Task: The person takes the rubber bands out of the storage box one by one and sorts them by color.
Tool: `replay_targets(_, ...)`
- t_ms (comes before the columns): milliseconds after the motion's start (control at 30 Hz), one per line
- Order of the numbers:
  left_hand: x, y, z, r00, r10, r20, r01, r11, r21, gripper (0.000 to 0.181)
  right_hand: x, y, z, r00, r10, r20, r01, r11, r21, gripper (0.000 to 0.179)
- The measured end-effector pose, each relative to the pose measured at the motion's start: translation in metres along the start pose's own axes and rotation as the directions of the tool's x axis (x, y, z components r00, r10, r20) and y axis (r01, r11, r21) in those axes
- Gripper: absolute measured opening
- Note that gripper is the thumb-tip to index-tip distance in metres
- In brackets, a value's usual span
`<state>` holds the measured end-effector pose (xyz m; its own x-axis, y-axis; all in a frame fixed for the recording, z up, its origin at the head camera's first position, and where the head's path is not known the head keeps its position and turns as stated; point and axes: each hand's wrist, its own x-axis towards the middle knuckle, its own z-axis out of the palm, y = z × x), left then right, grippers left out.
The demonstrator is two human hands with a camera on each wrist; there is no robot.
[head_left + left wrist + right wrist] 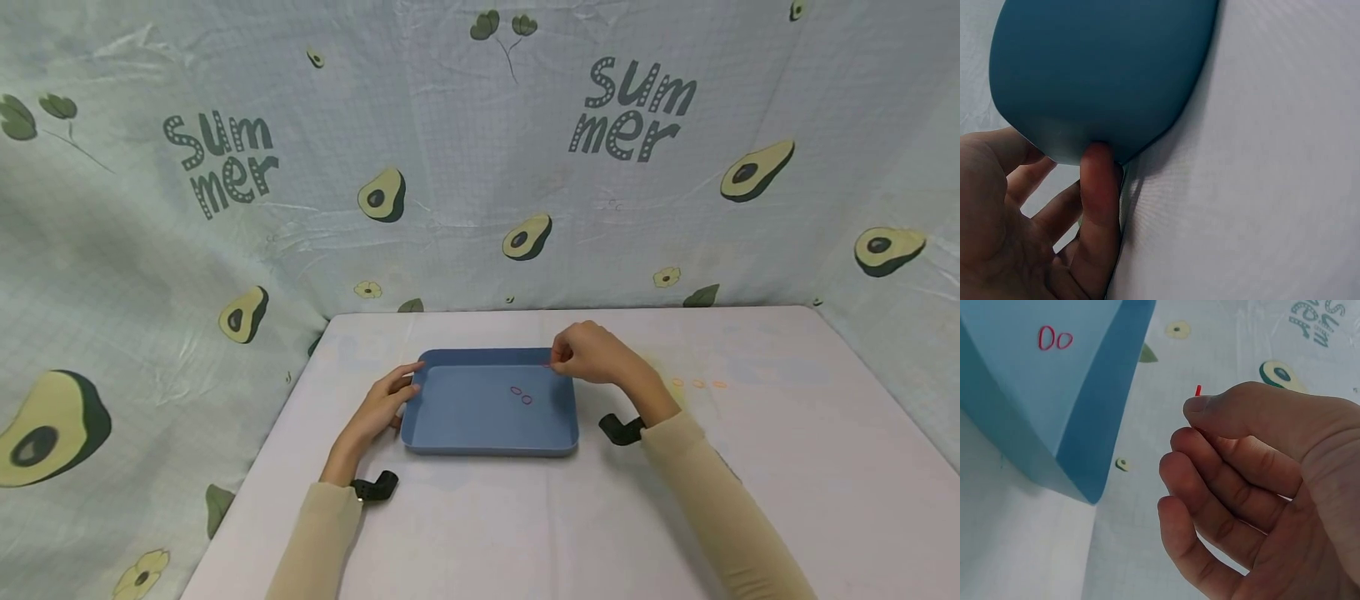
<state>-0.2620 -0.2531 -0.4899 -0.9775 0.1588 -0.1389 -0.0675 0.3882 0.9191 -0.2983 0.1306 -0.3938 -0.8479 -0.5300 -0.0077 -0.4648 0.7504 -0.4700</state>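
A shallow blue tray (487, 429) lies on the table. Fingers of my left hand (381, 406) hold it at its left edge, some over the rim and some against the outer wall; in the left wrist view a fingertip presses the wall. Above the tray's far right corner, my right hand (596, 354) pinches a small red loop (1198, 390) between thumb and forefinger. Only a short bit of it sticks out past the thumb; its other fingers curl loosely. Two red loops, one (516, 390) beside the other (527, 400), lie apart on the tray floor.
Three small orange loops, the middle one (699, 384) between two others, lie in a row on the pale tablecloth (480, 525) right of the tray. A printed avocado curtain (450, 100) hangs behind the table's far edge. Each wrist wears a black camera mount (377, 487).
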Motion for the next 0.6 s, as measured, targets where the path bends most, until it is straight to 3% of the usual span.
replay_targets(600, 0.001, -0.001, 0.000, 1.000, 0.002, 0.005, -0.002, 1.000, -0.013, 0.050, -0.022, 0.024, -0.003, 1.000, 0.021, -0.023, -0.020, 1.000, 0.020, 0.005)
